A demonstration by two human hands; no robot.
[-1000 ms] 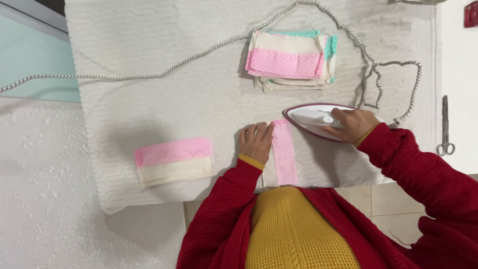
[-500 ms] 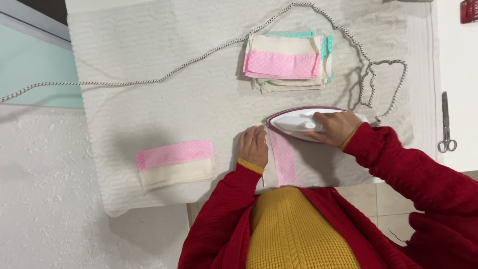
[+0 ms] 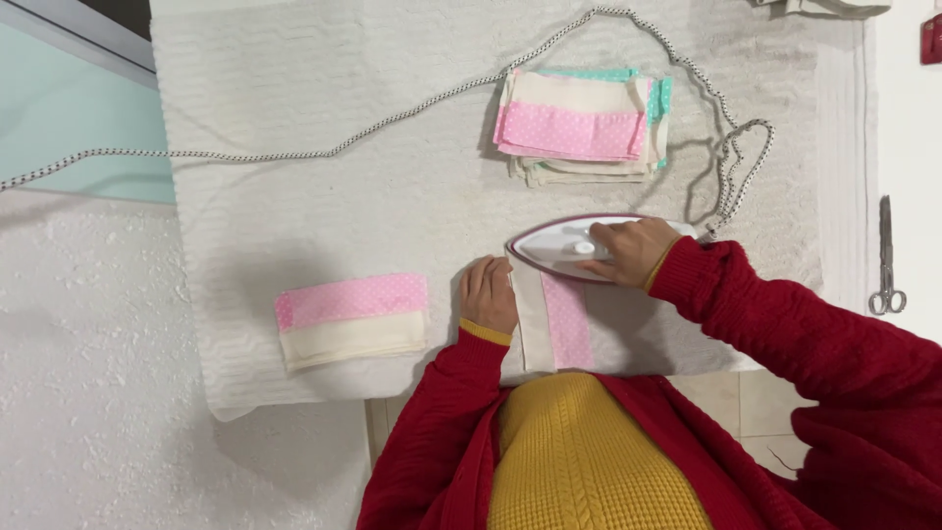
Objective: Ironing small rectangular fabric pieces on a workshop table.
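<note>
Left hand flat, palm down; right hand curled, gripping.

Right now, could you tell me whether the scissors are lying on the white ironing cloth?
No, the scissors lie off the ironing cloth, on the plain white surface past its right edge.

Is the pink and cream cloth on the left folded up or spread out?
Folded. The pink and cream cloth lies as a small neat rectangle with stacked edges.

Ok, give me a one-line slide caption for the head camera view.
Right hand presses an iron onto a pink-and-cream fabric strip while the left hand pins it flat.
</note>
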